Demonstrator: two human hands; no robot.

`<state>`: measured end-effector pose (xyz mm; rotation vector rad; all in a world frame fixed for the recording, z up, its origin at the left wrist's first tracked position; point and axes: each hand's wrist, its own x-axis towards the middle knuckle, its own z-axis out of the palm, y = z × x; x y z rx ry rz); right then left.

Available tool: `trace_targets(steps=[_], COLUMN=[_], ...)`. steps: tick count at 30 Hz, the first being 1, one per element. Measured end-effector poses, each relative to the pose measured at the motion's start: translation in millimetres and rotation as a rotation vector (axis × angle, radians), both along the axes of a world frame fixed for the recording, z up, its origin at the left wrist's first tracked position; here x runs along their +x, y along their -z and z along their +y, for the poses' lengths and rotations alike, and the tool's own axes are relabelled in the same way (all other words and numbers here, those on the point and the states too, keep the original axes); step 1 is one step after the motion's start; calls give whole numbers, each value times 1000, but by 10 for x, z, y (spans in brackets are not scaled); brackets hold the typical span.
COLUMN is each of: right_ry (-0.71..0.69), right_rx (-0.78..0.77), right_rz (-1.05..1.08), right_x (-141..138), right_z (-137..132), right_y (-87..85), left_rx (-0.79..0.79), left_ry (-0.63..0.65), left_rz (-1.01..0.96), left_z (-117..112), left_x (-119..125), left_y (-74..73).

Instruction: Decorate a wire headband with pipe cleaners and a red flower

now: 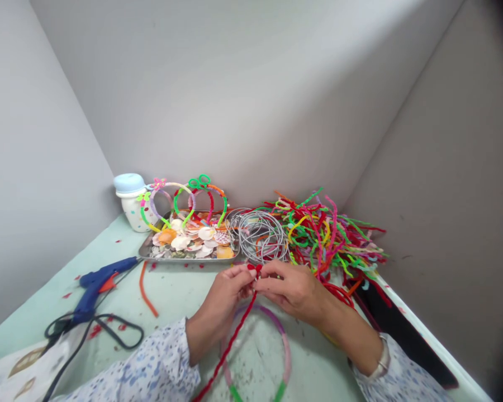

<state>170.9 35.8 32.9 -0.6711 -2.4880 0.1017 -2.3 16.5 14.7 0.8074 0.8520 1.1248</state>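
Both hands meet above the middle of the table, pinching one red pipe cleaner point(233, 339). Its upper end is bent into small loops between the fingertips, and its long tail hangs down toward the near edge. My left hand point(224, 296) grips the looped part from the left with thumb and fingers. From the other side my right hand point(295, 290) pinches the same spot. Below the hands lies a headband point(287, 354) wrapped in purple, pink and green; the hands and the red tail hide part of it.
A metal tray point(184, 259) of shells stands at the back, with decorated headbands point(226, 206) on it. Beside it are coiled silver wire point(263, 237) and a heap of coloured pipe cleaners point(322, 234). A blue glue gun point(90, 293) with its cord, an orange pipe cleaner point(145, 291) and a white jar point(136, 211) are on the left.
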Motion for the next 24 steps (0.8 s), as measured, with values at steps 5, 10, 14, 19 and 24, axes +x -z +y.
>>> trace_targets(steps=[5, 10, 14, 19, 24], right_ry=[-11, -52, -50, -15, 42], right_rx=[-29, -81, -147, -199, -237], right_rz=[4, 46, 32, 46, 139], right_x=[-11, -8, -12, -29, -48], right_z=[-10, 19, 19, -17, -21], right_y=[-4, 24, 29, 15, 31], left_rx=[-6, -26, -26, -28, 15], left_ry=[3, 20, 12, 21, -40], left_rz=[-43, -80, -128, -63, 44], left_z=[5, 4, 31, 76, 65], left_x=[1, 0, 10, -4, -29], left_y=[-12, 2, 33, 93, 94])
